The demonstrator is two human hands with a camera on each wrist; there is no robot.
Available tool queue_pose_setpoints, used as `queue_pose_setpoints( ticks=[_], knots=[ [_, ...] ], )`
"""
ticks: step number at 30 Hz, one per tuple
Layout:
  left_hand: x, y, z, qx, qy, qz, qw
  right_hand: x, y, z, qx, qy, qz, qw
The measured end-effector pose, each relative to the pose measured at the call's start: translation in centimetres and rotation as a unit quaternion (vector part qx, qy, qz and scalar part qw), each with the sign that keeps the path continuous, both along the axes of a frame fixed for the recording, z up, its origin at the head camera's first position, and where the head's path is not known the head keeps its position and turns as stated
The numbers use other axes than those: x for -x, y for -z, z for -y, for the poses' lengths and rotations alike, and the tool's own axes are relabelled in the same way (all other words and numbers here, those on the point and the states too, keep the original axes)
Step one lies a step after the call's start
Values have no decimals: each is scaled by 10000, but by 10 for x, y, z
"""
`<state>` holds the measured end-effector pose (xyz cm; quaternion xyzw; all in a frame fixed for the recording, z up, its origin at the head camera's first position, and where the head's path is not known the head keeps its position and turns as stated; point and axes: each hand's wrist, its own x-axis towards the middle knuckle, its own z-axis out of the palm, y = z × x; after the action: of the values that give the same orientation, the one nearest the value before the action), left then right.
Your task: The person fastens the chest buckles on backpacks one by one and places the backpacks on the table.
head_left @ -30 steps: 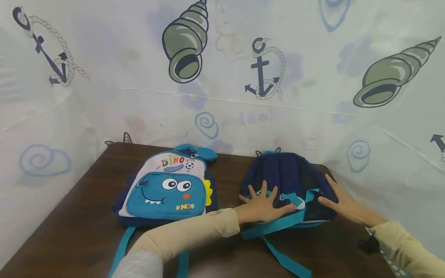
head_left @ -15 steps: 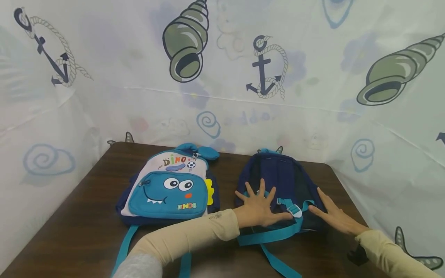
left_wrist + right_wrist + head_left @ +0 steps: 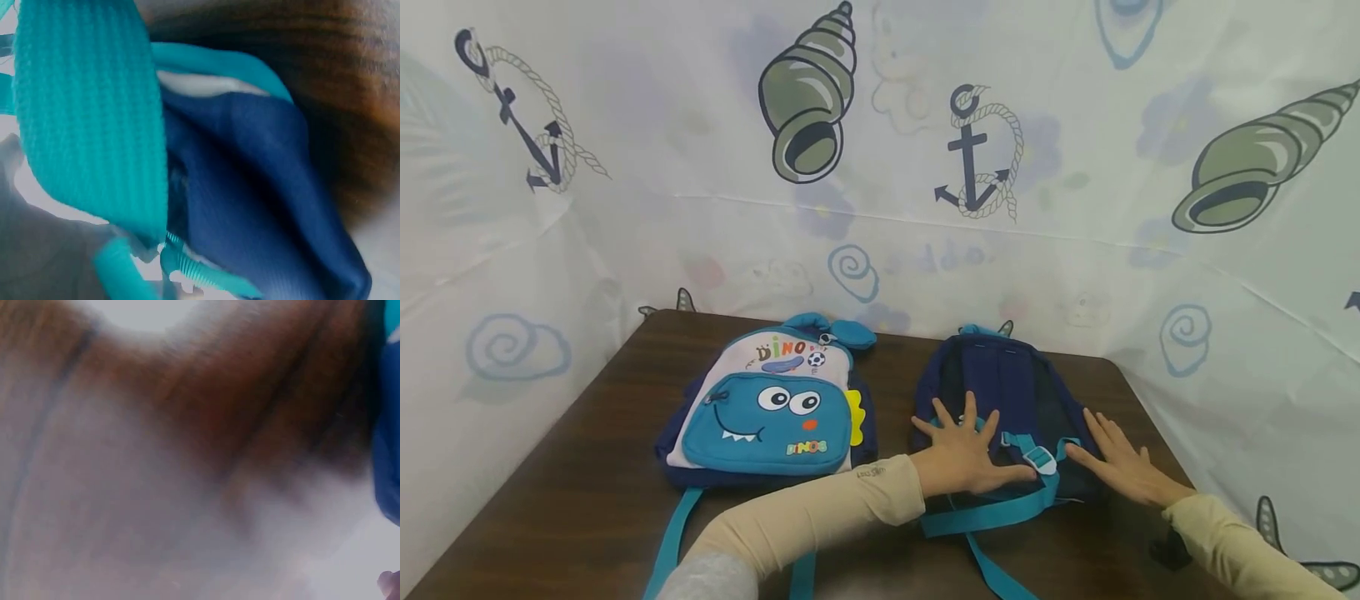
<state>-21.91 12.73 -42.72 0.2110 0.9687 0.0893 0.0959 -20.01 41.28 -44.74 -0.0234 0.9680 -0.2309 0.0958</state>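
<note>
While your left hand (image 3: 964,456) lies spread on the face-down backpack (image 3: 998,379) and your right hand (image 3: 1123,468), fingers straight, touches its side, press evenly, clear of the buckle (image 3: 1041,460).

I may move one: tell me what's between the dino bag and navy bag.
The head view shows bare table between the dino bag and navy bag; the left sleeve crosses its near end.

Dinosaur backpack (image 3: 760,425) is showing white and teal; second backpack (image 3: 1000,375), navy with turquoise straps (image 3: 988,517); worktop (image 3: 587,483), brown woodgrain; backdrop (image 3: 887,196), anchor-and-seashell print on white.
</note>
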Motion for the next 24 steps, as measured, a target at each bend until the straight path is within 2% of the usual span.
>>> queue_pose_setpoints(
  ticks=[6, 10, 14, 19, 22, 24],
  knots=[
    [10, -6, 9, -47, 280, -562, 9980, 7, -21, 12, -681, -140, -876, 9937],
    [19, -13, 18, 13, 304, -752, 9967, 11, -35, 32, -847, -285, -1065, 9903],
    [25, -17, 25, 206, 310, -702, 9968, 13, -41, 52, -822, -478, -996, 9905],
    [31, -19, 32, 410, 260, -561, 9972, 12, -39, 70, -780, -796, -953, 9892],
    [34, -20, 37, 403, 285, -357, 9981, 13, -35, 79, -806, -963, -909, 9879],
    [37, -21, 40, 363, 361, -97, 9986, 13, -31, 83, -802, -1067, -873, 9872]
  ],
)
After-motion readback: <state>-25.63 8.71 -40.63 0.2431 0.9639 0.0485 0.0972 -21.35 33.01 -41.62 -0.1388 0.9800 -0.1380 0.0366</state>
